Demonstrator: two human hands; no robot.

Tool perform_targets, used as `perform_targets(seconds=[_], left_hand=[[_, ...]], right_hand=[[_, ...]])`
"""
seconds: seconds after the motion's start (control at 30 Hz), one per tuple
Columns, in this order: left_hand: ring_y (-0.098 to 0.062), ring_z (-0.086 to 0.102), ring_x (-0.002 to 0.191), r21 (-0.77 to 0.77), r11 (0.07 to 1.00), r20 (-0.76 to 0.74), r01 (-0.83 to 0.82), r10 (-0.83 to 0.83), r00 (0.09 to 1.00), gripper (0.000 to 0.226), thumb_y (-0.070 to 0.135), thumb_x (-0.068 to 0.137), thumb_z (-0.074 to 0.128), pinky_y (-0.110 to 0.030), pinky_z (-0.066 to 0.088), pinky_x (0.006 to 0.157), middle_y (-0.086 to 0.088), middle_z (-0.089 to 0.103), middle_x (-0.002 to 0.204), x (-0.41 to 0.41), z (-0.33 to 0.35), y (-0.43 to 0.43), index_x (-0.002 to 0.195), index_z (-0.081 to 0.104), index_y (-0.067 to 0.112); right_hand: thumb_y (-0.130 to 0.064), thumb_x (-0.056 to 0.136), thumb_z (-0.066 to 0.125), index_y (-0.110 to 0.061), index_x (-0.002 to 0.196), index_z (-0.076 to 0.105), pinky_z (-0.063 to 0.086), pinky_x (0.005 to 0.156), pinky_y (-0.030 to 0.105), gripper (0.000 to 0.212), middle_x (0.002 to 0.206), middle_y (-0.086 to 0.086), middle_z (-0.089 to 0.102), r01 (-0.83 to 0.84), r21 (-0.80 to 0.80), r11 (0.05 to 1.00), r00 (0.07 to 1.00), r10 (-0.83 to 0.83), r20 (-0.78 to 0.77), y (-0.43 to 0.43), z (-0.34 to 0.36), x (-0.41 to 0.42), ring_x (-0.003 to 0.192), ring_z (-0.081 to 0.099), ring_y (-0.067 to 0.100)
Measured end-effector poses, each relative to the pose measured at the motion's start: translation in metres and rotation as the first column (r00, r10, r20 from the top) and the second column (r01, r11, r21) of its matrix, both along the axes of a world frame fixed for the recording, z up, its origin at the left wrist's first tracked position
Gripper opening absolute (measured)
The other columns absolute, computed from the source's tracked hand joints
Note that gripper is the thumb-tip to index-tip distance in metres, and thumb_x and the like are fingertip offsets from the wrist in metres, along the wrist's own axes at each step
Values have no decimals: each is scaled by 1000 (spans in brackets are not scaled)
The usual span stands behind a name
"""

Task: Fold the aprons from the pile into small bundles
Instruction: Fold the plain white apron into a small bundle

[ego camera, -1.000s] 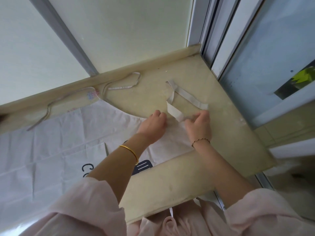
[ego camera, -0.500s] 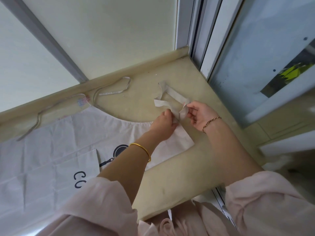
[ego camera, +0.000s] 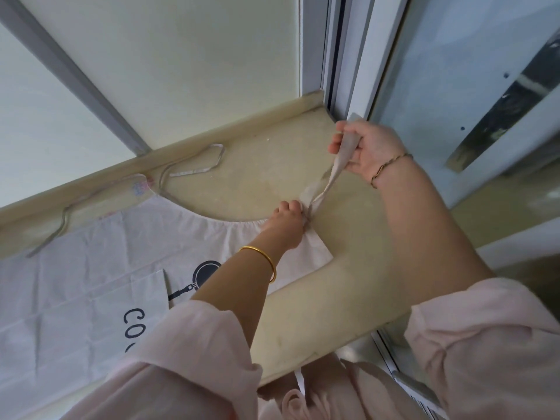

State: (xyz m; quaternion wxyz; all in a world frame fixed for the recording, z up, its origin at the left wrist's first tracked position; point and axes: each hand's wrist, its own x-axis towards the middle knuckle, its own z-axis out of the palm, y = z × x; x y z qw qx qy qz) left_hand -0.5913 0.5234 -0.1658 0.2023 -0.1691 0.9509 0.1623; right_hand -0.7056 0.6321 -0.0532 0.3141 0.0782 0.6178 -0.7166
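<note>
Left hand [ego camera: 288, 219] is pinching the apron's [ego camera: 91, 268] corner, right hand [ego camera: 369, 150] gripping its strap [ego camera: 333, 174] taut — white creased cloth lying flat, dark pan print [ego camera: 206, 274] showing.

apron [ego camera: 75, 283] — cut off at left edge | lettering [ego camera: 135, 324] — partly under sleeve [ego camera: 194, 359]
</note>
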Motion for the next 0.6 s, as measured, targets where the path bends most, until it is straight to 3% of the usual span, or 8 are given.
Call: perform_targets(seconds=[0.07,0.13,0.2,0.27,0.37,0.43,0.5,0.6], left_hand=[[-36,39,123,-23,1000,49,10,-8,999,43,15,99,41,-39,33,104,-19,34,134,-4,4,3,135,28,-2],[-37,40,123,-23,999,98,-35,37,995,45,12,96,44,-39,34,103,-20,34,134,-8,5,5,135,26,-1],[-38,40,123,-35,998,129,-47,51,990,48,7,92,45,-41,35,102,-21,33,135,-12,7,10,135,25,-2],[-38,37,125,-48,997,163,-61,68,984,53,4,90,48,-42,36,105,-21,31,136,-14,9,15,136,23,-2],[-38,35,128,-67,996,186,-64,75,980,59,1,87,52,-45,35,106,-20,29,138,-18,9,18,137,23,-1],[-38,35,128,-100,994,196,-45,64,979,57,2,89,49,-42,34,105,-22,29,138,-20,7,17,138,22,-3],[-39,35,130,-114,992,205,-56,79,975,55,4,90,48,-41,33,104,-23,28,139,-21,6,16,138,21,-3],[-38,33,132,-122,991,218,-58,83,972,57,5,90,48,-40,33,105,-22,27,140,-23,5,16,139,21,-1]], right_hand=[[-13,89,59,-8,94,61,55,53,26,7,54,-2,64,-19,81,997,989,30,-142,4,16,-6,51,64,13],[-11,87,62,-2,91,61,58,64,34,10,51,1,62,-45,182,982,957,94,-274,8,27,-10,47,62,16],[-7,86,62,8,101,60,57,66,39,21,55,4,62,-60,266,962,918,158,-364,12,37,-10,46,59,18],[0,83,59,10,103,61,57,58,35,22,65,7,62,-18,331,943,869,179,-462,16,44,-8,47,57,18],[-2,83,58,7,89,64,56,50,29,12,66,8,62,114,391,913,732,189,-655,25,51,-6,43,59,14],[-5,84,61,-1,73,63,53,51,24,11,61,4,62,125,397,909,678,214,-703,32,54,-7,42,60,9],[-1,82,60,-2,69,63,54,56,23,13,61,4,61,103,307,946,751,128,-647,37,56,-7,44,59,10],[-3,81,54,-4,74,64,52,65,30,13,73,10,63,89,28,996,922,-71,-380,43,60,-4,52,55,14]])
